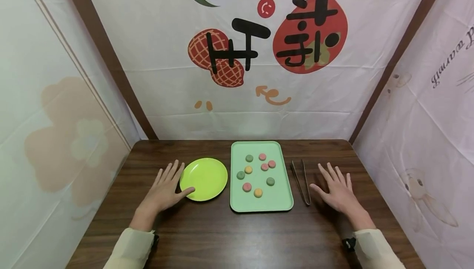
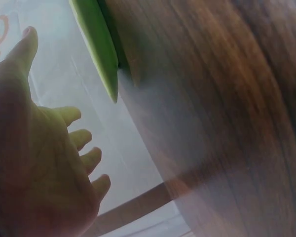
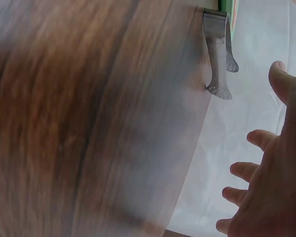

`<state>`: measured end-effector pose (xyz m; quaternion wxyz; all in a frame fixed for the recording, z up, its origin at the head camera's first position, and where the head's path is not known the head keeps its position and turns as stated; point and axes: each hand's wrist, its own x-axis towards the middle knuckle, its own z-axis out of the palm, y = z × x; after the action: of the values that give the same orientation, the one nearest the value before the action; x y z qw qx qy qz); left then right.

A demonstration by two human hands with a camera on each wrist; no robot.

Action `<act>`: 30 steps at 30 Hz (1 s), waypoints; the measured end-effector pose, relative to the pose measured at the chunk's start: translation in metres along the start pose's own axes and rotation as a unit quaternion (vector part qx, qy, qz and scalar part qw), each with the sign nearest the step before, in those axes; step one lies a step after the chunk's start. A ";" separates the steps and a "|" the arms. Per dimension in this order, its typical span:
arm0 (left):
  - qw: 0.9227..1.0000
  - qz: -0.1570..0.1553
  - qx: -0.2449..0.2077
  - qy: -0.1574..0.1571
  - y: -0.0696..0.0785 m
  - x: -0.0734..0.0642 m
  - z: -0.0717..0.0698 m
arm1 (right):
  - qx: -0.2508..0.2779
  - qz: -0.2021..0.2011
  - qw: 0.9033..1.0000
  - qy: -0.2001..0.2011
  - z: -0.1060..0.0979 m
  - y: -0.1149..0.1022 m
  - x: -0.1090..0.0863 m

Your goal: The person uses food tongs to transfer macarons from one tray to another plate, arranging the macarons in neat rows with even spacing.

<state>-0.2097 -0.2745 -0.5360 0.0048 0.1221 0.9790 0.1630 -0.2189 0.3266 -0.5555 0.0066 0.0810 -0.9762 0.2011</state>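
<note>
My left hand (image 1: 164, 191), fingers spread, hovers at the left side of a yellow-green round plate (image 1: 204, 179), its thumb over the plate's rim. In the left wrist view that hand (image 2: 49, 163) holds nothing, with the plate's edge (image 2: 96, 47) beyond it. To the right of a pair of metal tongs (image 1: 301, 182) is my right hand (image 1: 338, 193), also spread and holding nothing. The right wrist view shows the tongs (image 3: 217, 54) lying apart from the right hand (image 3: 271, 173). Between plate and tongs lies a light green tray (image 1: 259, 204) bearing several small pink, green and yellow macaron-like rounds (image 1: 258, 193).
The dark wooden table (image 1: 237, 240) ends at a white printed cloth wall (image 1: 170, 96) behind. More printed cloth (image 1: 418, 137) closes the right side, and another sheet (image 1: 66, 178) the left.
</note>
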 end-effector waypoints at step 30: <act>0.998 0.033 -0.041 -0.019 0.003 0.006 0.024 | -0.002 -0.020 1.000 -0.024 0.027 -0.025 0.003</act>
<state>-0.2139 -0.2630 -0.5578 0.0227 0.1573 0.9666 0.2012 -0.2176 0.2926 -0.5701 -0.0128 0.1051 -0.9747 0.1969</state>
